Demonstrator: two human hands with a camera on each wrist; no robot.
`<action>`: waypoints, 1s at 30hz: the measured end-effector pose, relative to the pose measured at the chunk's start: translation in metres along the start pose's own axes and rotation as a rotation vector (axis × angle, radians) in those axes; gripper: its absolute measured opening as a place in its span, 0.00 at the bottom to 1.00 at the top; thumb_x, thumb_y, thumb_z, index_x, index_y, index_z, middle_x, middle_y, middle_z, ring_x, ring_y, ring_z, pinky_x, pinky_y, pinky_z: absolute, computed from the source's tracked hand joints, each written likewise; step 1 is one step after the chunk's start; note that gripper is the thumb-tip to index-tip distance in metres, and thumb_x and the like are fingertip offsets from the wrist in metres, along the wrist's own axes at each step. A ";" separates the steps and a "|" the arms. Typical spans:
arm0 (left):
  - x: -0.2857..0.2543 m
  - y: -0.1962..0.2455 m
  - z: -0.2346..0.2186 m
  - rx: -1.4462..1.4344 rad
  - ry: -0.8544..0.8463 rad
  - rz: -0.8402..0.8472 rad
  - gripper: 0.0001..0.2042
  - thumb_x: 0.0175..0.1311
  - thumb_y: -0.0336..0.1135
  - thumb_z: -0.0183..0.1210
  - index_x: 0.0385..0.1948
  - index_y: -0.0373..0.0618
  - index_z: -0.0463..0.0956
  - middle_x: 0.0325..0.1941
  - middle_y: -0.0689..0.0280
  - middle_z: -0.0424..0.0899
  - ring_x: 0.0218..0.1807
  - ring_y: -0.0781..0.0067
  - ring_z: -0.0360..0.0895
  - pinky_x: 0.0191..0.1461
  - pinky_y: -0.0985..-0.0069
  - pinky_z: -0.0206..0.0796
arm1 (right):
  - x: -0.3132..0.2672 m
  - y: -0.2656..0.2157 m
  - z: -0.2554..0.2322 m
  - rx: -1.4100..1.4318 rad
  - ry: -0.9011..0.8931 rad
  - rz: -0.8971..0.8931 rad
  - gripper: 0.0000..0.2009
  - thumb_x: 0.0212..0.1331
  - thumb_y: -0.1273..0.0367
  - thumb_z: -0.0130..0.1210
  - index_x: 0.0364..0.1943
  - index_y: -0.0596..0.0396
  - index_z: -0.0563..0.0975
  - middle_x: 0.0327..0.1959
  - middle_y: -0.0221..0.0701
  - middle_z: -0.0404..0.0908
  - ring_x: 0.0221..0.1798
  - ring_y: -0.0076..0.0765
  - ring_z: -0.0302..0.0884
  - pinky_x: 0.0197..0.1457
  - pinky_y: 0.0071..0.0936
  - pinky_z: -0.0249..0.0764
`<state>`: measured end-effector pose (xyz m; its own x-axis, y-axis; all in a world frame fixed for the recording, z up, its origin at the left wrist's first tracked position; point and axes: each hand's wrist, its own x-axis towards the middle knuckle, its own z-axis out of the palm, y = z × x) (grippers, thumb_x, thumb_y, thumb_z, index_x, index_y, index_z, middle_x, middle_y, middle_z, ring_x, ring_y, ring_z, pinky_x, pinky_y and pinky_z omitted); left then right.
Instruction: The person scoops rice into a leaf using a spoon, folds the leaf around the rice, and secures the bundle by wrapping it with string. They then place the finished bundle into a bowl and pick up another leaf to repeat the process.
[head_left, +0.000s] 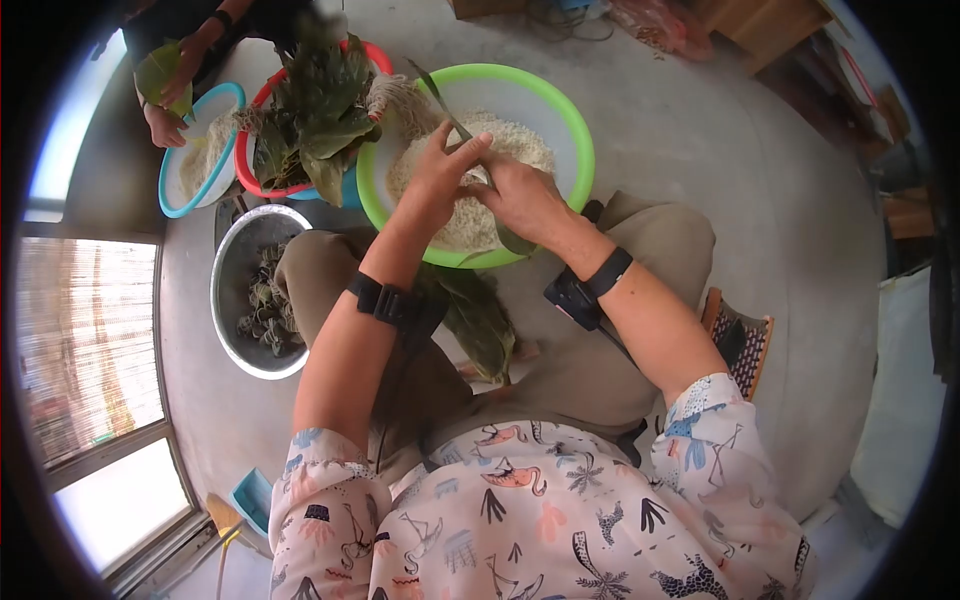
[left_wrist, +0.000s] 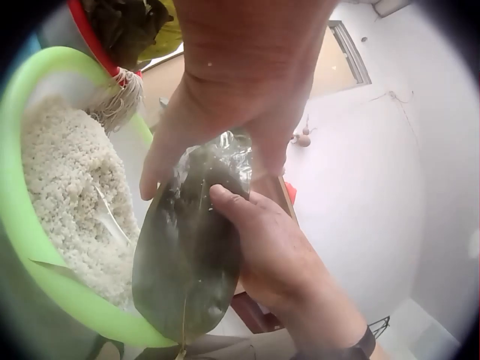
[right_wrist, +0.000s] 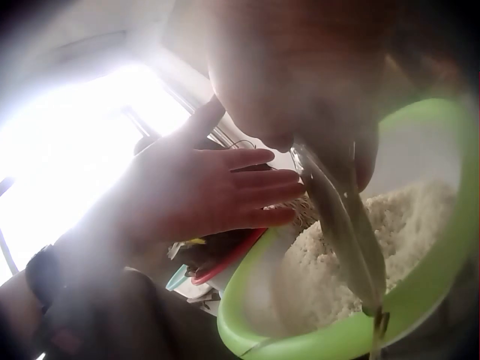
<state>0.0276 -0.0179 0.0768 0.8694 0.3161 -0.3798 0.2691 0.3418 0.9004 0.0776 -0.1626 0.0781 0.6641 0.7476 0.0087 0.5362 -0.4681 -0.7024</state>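
Observation:
A long, broad green leaf [left_wrist: 180, 262], shiny near its upper end, is held over a lime-green basin [head_left: 585, 150] of white rice [head_left: 525, 145]. My right hand [head_left: 530, 205] pinches the leaf, thumb lying on its face in the left wrist view. On the other side, my left hand [head_left: 437, 185] touches the leaf near its upper part; its fingers [right_wrist: 255, 180] look straight in the right wrist view. A white spoon [left_wrist: 111, 216] is stuck in the rice.
More leaves [head_left: 475, 320] lie below the basin, between my knees. A red-rimmed basin [head_left: 243, 165] holds leaves and string [head_left: 395, 98]. To the left, a metal basin [head_left: 222, 310] contains several dark wrapped bundles [head_left: 265, 300]. Another person's hands [head_left: 172, 120] work over a teal-rimmed basin [head_left: 170, 205].

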 end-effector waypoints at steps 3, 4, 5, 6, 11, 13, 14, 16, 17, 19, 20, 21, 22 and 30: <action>0.015 -0.012 -0.022 -0.182 -0.024 0.061 0.19 0.62 0.34 0.58 0.52 0.36 0.67 0.46 0.58 0.77 0.49 0.62 0.77 0.47 0.64 0.73 | -0.003 -0.004 0.000 0.065 0.067 -0.212 0.21 0.62 0.60 0.52 0.54 0.60 0.71 0.43 0.48 0.80 0.47 0.54 0.78 0.50 0.43 0.74; 0.015 -0.011 -0.027 -0.310 -0.040 0.039 0.12 0.63 0.30 0.55 0.47 0.37 0.70 0.42 0.60 0.78 0.45 0.63 0.79 0.46 0.64 0.74 | 0.001 -0.003 -0.006 0.174 0.075 -0.158 0.24 0.61 0.58 0.53 0.55 0.61 0.71 0.45 0.48 0.80 0.48 0.51 0.79 0.51 0.40 0.74; 0.017 -0.009 -0.032 -0.429 -0.012 -0.023 0.11 0.64 0.25 0.50 0.47 0.36 0.71 0.41 0.58 0.80 0.42 0.62 0.80 0.48 0.65 0.75 | 0.004 0.000 -0.011 0.281 0.083 -0.104 0.26 0.61 0.56 0.55 0.56 0.61 0.71 0.46 0.47 0.79 0.49 0.49 0.79 0.52 0.37 0.74; 0.019 -0.008 -0.037 -0.434 -0.013 -0.027 0.11 0.64 0.25 0.50 0.47 0.36 0.71 0.41 0.58 0.80 0.42 0.62 0.80 0.48 0.65 0.75 | 0.008 0.007 -0.015 0.278 0.080 -0.099 0.26 0.61 0.56 0.55 0.56 0.61 0.71 0.46 0.47 0.79 0.49 0.49 0.79 0.52 0.37 0.74; 0.025 -0.007 -0.050 -0.651 -0.199 -0.170 0.12 0.66 0.28 0.49 0.46 0.31 0.72 0.44 0.55 0.82 0.46 0.62 0.80 0.55 0.67 0.73 | 0.011 0.029 -0.026 0.800 0.034 0.197 0.24 0.62 0.56 0.56 0.55 0.59 0.73 0.47 0.33 0.80 0.48 0.28 0.78 0.51 0.29 0.74; 0.022 -0.005 -0.047 -0.664 -0.189 -0.182 0.12 0.66 0.28 0.49 0.46 0.31 0.72 0.44 0.55 0.82 0.46 0.62 0.80 0.56 0.67 0.73 | 0.007 0.025 -0.029 1.060 -0.124 0.318 0.21 0.61 0.58 0.57 0.52 0.58 0.75 0.43 0.33 0.81 0.43 0.26 0.79 0.47 0.28 0.75; 0.020 -0.006 -0.044 -0.664 -0.202 -0.164 0.11 0.65 0.28 0.49 0.46 0.31 0.72 0.43 0.55 0.81 0.45 0.61 0.80 0.55 0.66 0.73 | 0.006 0.024 -0.028 1.074 -0.223 0.319 0.18 0.61 0.60 0.58 0.50 0.57 0.76 0.41 0.30 0.81 0.42 0.24 0.79 0.46 0.26 0.75; 0.017 -0.006 -0.045 -0.669 -0.206 -0.144 0.11 0.65 0.27 0.49 0.45 0.31 0.72 0.43 0.54 0.80 0.45 0.61 0.80 0.54 0.66 0.73 | 0.005 0.026 -0.027 1.085 -0.332 0.321 0.16 0.60 0.61 0.59 0.47 0.55 0.77 0.40 0.27 0.81 0.41 0.21 0.79 0.45 0.24 0.75; 0.018 -0.006 -0.046 -0.668 -0.201 -0.133 0.11 0.65 0.27 0.49 0.45 0.31 0.72 0.43 0.55 0.80 0.45 0.62 0.79 0.54 0.67 0.73 | 0.005 0.032 -0.026 1.042 -0.321 0.323 0.14 0.60 0.63 0.59 0.45 0.56 0.77 0.38 0.26 0.81 0.39 0.21 0.79 0.43 0.23 0.75; 0.021 -0.009 -0.049 -0.672 -0.192 -0.129 0.11 0.65 0.28 0.49 0.44 0.31 0.72 0.44 0.56 0.81 0.45 0.62 0.79 0.55 0.67 0.72 | 0.003 0.035 -0.025 0.999 -0.313 0.335 0.13 0.59 0.64 0.60 0.44 0.56 0.78 0.36 0.25 0.81 0.37 0.20 0.79 0.42 0.21 0.75; 0.024 -0.011 -0.053 -0.700 -0.220 -0.132 0.11 0.65 0.28 0.50 0.44 0.32 0.73 0.44 0.57 0.81 0.45 0.63 0.79 0.55 0.68 0.72 | 0.003 0.035 -0.026 0.979 -0.300 0.329 0.10 0.60 0.64 0.59 0.41 0.54 0.78 0.35 0.22 0.80 0.35 0.17 0.77 0.39 0.19 0.73; 0.026 -0.010 -0.054 -0.727 -0.249 -0.132 0.11 0.65 0.29 0.50 0.44 0.32 0.73 0.44 0.57 0.81 0.44 0.63 0.79 0.55 0.68 0.71 | 0.003 0.035 -0.027 0.958 -0.287 0.321 0.08 0.61 0.64 0.58 0.39 0.51 0.78 0.33 0.19 0.79 0.33 0.14 0.75 0.37 0.16 0.72; 0.027 -0.011 -0.055 -0.731 -0.248 -0.135 0.11 0.65 0.29 0.50 0.44 0.32 0.73 0.44 0.57 0.81 0.44 0.63 0.79 0.55 0.68 0.71 | 0.003 0.035 -0.028 0.956 -0.290 0.325 0.08 0.61 0.64 0.58 0.39 0.51 0.78 0.33 0.19 0.79 0.33 0.14 0.75 0.37 0.16 0.72; 0.034 -0.016 -0.056 -0.770 -0.195 -0.116 0.10 0.66 0.29 0.49 0.43 0.32 0.74 0.42 0.57 0.82 0.45 0.62 0.79 0.56 0.67 0.71 | 0.002 0.039 -0.031 0.952 -0.312 0.333 0.07 0.60 0.65 0.59 0.39 0.51 0.78 0.32 0.17 0.79 0.33 0.12 0.73 0.36 0.13 0.68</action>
<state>0.0297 0.0365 0.0373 0.9294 0.1049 -0.3539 0.0627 0.9000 0.4313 0.1158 -0.1937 0.0731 0.4666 0.8007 -0.3757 -0.3683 -0.2103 -0.9056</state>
